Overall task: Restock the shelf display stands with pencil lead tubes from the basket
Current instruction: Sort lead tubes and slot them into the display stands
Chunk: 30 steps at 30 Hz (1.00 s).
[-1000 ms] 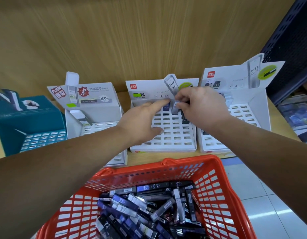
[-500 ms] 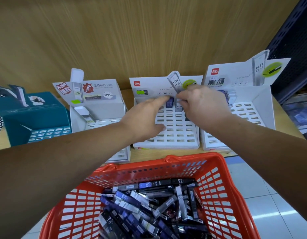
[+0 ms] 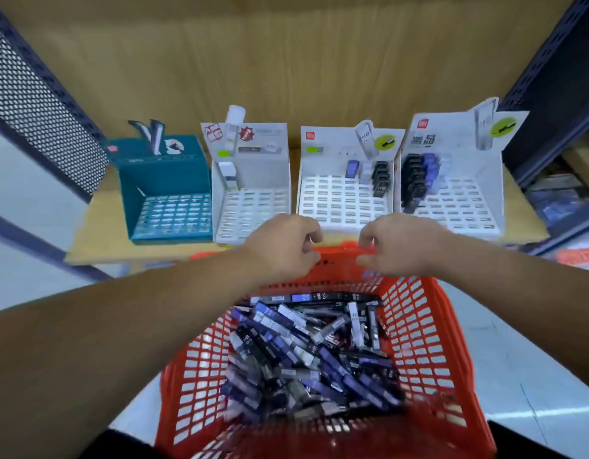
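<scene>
Dozens of lead tubes (image 3: pixel 303 352) in basket (image 3: pixel 418 309), few in stands (image 3: pixel 332 200); left hand (image 3: pixel 281 248), right hand (image 3: pixel 400 246) loosely curled, empty.

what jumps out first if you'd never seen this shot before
The red basket at the bottom grabs the eye first, heaped with dark and blue pencil lead tubes. Above its far rim hover the left hand and right hand, fingers loosely curled, apparently holding nothing. Behind them on the wooden shelf stand a teal stand at the left and three white stands, their slots mostly bare.
</scene>
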Motion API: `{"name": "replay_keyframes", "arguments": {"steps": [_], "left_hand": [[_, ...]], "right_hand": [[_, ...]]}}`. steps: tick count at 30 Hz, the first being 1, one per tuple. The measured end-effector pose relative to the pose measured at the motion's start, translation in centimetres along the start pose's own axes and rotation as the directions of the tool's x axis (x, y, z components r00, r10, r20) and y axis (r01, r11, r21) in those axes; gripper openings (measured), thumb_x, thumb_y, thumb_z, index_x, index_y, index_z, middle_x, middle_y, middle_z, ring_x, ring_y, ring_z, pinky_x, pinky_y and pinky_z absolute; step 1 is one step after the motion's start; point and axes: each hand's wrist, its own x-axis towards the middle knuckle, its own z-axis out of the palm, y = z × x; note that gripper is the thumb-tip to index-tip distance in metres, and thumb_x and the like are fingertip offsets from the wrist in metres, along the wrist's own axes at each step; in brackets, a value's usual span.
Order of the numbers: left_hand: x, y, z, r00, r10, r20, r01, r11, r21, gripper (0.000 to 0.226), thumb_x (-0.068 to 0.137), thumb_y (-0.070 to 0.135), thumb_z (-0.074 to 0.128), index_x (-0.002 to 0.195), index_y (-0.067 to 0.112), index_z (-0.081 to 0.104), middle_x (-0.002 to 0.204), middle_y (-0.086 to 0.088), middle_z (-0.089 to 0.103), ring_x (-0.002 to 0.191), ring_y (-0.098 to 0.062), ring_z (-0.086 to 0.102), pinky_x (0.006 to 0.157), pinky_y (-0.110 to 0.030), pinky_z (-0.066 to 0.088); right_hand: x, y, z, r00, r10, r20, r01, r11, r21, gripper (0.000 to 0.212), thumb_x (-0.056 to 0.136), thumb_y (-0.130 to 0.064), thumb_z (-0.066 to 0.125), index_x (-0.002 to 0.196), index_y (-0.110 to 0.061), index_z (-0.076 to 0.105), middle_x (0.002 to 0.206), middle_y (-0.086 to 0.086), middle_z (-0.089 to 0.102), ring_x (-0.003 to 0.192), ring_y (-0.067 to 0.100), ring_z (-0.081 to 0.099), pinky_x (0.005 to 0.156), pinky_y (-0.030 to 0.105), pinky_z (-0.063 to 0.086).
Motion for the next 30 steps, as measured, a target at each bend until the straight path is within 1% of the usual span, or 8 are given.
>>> {"name": "replay_keyframes", "arguments": {"steps": [5, 8, 10, 14, 16, 19, 25, 30], "left_hand": [[-6.5, -2.4, 6.3, 0.952, -0.098, 0.291, 0.089, 0.995, 0.046, 0.038, 0.093, 0.028, 0.069, 0.130, 0.020, 0.064, 0.117, -0.001, 0.066, 0.100, -0.022, 0.064, 0.090, -0.040, 0.056], [-8.5, -5.1, 9.7, 0.889, -0.193, 0.415, 0.148, 0.979, 0.138, 0.051, 0.096, 0.024, 0.067, 0.144, 0.019, 0.052, 0.113, -0.004, 0.057, 0.090, -0.022, 0.064, 0.071, -0.040, 0.056], [-8.8, -6.8, 11.3, 0.851, -0.243, 0.466, 0.131, 0.957, 0.258, 0.067, 0.093, 0.032, 0.072, 0.152, 0.020, 0.042, 0.129, -0.008, 0.052, 0.104, -0.026, 0.061, 0.079, -0.041, 0.056], [-8.4, -9.1, 14.3, 0.796, -0.346, 0.498, 0.114, 0.892, 0.438, 0.112, 0.084, 0.047, 0.080, 0.164, 0.029, 0.003, 0.170, -0.010, 0.002, 0.155, -0.038, 0.012, 0.120, -0.052, 0.033], [-7.8, -9.9, 15.7, 0.764, -0.370, 0.529, 0.108, 0.881, 0.461, 0.133, 0.080, 0.043, 0.086, 0.160, 0.035, -0.020, 0.168, -0.006, -0.027, 0.157, -0.037, -0.014, 0.125, -0.057, 0.016], [-6.5, -11.0, 17.7, 0.753, -0.356, 0.553, 0.035, 0.861, 0.507, 0.149, 0.076, 0.036, 0.090, 0.149, 0.039, -0.040, 0.160, -0.007, -0.044, 0.151, -0.038, -0.030, 0.125, -0.060, 0.000], [-4.6, -12.8, 19.5, 0.810, -0.258, 0.527, -0.086, 0.836, 0.542, 0.151, 0.067, 0.066, 0.084, 0.152, 0.034, -0.037, 0.161, -0.008, -0.042, 0.149, -0.037, -0.036, 0.123, -0.058, -0.013], [-3.7, -12.6, 19.3, 0.896, -0.200, 0.398, -0.040, 0.854, 0.519, 0.126, 0.074, 0.080, 0.066, 0.162, 0.020, -0.002, 0.162, -0.011, 0.009, 0.154, -0.037, 0.002, 0.127, -0.053, 0.007]], "right_hand": [[-5.0, -3.3, 6.1, 0.961, 0.081, 0.266, -0.131, 0.976, 0.175, 0.043, 0.097, -0.051, 0.061, 0.125, -0.018, 0.067, 0.128, 0.006, 0.067, 0.116, 0.027, 0.062, 0.098, 0.037, 0.051], [-6.4, -4.4, 11.5, 0.923, 0.122, 0.365, -0.243, 0.921, 0.304, 0.058, 0.097, -0.050, 0.063, 0.144, -0.019, 0.053, 0.140, 0.008, 0.059, 0.119, 0.028, 0.060, 0.093, 0.034, 0.050], [-6.3, -4.8, 14.7, 0.916, 0.143, 0.375, -0.290, 0.882, 0.372, 0.067, 0.096, -0.051, 0.064, 0.152, -0.022, 0.042, 0.149, 0.009, 0.049, 0.122, 0.029, 0.059, 0.098, 0.039, 0.051], [-5.0, -3.9, 20.1, 0.908, 0.189, 0.375, -0.336, 0.862, 0.380, 0.097, 0.088, -0.063, 0.070, 0.162, -0.026, 0.019, 0.167, 0.009, 0.020, 0.149, 0.035, 0.032, 0.117, 0.046, 0.039], [-3.9, -3.0, 21.9, 0.901, 0.190, 0.391, -0.333, 0.878, 0.343, 0.112, 0.082, -0.066, 0.074, 0.163, -0.028, 0.008, 0.170, 0.007, 0.010, 0.155, 0.033, 0.016, 0.123, 0.046, 0.029], [-2.1, -1.9, 24.3, 0.887, 0.189, 0.421, -0.326, 0.902, 0.282, 0.135, 0.073, -0.068, 0.080, 0.163, -0.025, -0.011, 0.172, 0.005, -0.006, 0.159, 0.031, -0.003, 0.128, 0.045, 0.016], [-1.5, -2.5, 28.0, 0.884, 0.204, 0.420, -0.295, 0.941, 0.163, 0.156, 0.067, -0.073, 0.081, 0.155, -0.015, -0.034, 0.167, 0.014, -0.026, 0.157, 0.035, -0.016, 0.127, 0.045, 0.007], [-0.9, -1.8, 27.4, 0.939, 0.239, 0.247, -0.302, 0.917, 0.261, 0.109, 0.082, -0.060, 0.075, 0.161, -0.019, 0.012, 0.154, 0.011, 0.017, 0.144, 0.031, 0.025, 0.119, 0.043, 0.034]]}}
